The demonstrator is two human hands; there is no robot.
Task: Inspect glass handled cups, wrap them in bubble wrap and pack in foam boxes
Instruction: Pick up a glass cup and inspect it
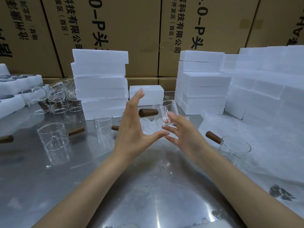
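Two bare forearms reach over the steel table [148, 186], and it looks like inspection time: the glass cup [165, 112] is up in the air, its wooden handle [148, 112] pointing left. Right hand [184, 134] holds its base with curled fingers; left hand [133, 127] is spread wide, thumb near the bottom edge. Next, probably a turn, then down to the bubble wrap [246, 129] on the right.

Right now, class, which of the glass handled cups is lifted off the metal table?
The cup in the right hand, glass cup, its wooden handle pointing left toward the open left hand. The other cups stand on the table.
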